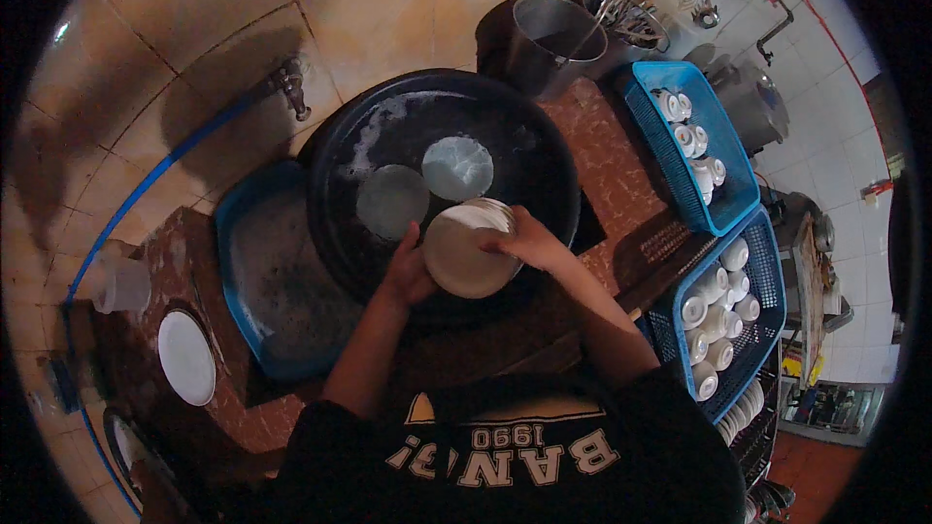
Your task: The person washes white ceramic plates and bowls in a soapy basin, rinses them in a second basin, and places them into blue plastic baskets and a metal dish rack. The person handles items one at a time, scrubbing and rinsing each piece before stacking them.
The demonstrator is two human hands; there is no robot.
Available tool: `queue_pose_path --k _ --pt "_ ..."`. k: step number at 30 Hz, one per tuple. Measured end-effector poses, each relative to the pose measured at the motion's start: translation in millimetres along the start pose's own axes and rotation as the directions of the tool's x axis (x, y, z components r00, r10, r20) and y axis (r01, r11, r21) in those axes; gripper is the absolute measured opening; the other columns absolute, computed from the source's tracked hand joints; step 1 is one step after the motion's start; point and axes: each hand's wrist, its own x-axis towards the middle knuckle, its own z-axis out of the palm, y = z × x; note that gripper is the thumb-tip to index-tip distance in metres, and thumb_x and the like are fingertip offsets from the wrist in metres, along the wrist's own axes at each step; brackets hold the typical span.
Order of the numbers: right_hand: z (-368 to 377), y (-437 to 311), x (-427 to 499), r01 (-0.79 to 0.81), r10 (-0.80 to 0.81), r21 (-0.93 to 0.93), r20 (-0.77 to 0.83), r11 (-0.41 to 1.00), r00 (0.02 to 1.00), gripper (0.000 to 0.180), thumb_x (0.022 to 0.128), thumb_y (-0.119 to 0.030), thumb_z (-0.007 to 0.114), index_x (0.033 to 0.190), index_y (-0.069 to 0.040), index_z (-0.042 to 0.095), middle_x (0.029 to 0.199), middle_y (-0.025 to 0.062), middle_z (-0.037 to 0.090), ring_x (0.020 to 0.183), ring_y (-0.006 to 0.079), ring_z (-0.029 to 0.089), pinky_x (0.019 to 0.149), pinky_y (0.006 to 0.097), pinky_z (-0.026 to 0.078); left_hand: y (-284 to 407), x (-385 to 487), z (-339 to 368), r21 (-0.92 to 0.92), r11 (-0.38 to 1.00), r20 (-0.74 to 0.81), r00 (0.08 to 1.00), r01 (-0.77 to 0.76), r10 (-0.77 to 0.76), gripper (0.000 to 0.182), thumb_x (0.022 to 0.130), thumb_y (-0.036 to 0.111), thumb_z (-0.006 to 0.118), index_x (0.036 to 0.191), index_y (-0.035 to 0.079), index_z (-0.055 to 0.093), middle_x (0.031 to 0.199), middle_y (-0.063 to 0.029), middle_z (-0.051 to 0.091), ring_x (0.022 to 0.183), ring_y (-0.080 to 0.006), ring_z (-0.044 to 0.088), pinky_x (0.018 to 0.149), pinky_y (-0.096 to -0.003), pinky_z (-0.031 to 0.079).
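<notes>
My right hand [535,239] grips a stack of small white plates or shallow bowls [470,262], its thumb across the top one. Against the left edge of this stack rests my left hand [409,271], thumb raised and fingers partly hidden behind the rim. The stack is tilted over the near part of a large round black basin [320,215] that holds dark water with some foam. Two round pale dishes lie in the water: a greyish one [393,202] on the left and a brighter one [457,167] farther back.
Left of the basin is a blue tub [234,306] of cloudy water, then a white plate [187,358] on the counter. A tap [293,89] with a blue hose [156,178] is on the wall. Blue baskets [717,196] [773,306] of white cups and a metal pot [559,29] stand right.
</notes>
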Motion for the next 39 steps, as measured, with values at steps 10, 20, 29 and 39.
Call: queue_pose_path --k 10,20,29,39 --pt "-5.2 36.5 -17.2 -0.034 -0.022 0.501 0.106 0.865 0.994 0.071 0.063 -0.028 0.071 0.116 0.006 0.038 0.106 0.0130 0.053 0.101 0.0206 0.049 0.088 0.0294 0.036 4.4 -5.1 8.6 0.164 0.986 -0.142 0.990 0.010 0.014 0.083 0.078 0.068 0.026 0.128 0.002 0.033 0.131 -0.0137 0.036 0.119 -0.0273 0.036 0.101 -0.0400 0.024" --pt "-7.4 26.4 -51.2 -0.317 0.004 0.874 0.339 0.367 0.941 0.068 0.068 -0.031 0.064 0.122 0.000 0.038 0.109 0.0138 0.052 0.098 0.0271 0.051 0.088 0.0377 0.039 2.6 -0.4 12.9 -0.106 0.992 0.156 0.985 -0.063 0.079 0.073 0.081 0.062 0.029 0.127 0.006 0.037 0.129 -0.0122 0.040 0.119 -0.0280 0.036 0.099 -0.0430 0.026" --pt "32.0 22.0 -48.0 -0.363 -0.044 0.929 0.367 0.072 0.929 0.076 0.064 -0.033 0.065 0.126 -0.004 0.033 0.119 0.0143 0.046 0.107 0.0311 0.047 0.093 0.0426 0.037 -49.4 -16.4 -2.6 0.682 0.701 -0.115 0.917 -0.207 0.382 0.041 0.087 0.034 0.043 0.118 0.008 0.047 0.118 -0.0071 0.050 0.109 -0.0243 0.046 0.092 -0.0341 0.035" --pt "4.4 14.2 -71.1 -0.151 -0.336 0.987 0.160 0.052 0.928 0.055 0.081 -0.029 0.058 0.124 -0.001 0.036 0.121 0.0121 0.048 0.110 0.0224 0.047 0.098 0.0365 0.033 -74.9 7.8 -9.6 0.998 0.061 -0.056 0.829 0.026 0.556 0.031 0.083 0.014 0.051 0.109 -0.003 0.051 0.109 -0.0142 0.055 0.103 -0.0232 0.050 0.088 -0.0348 0.039"
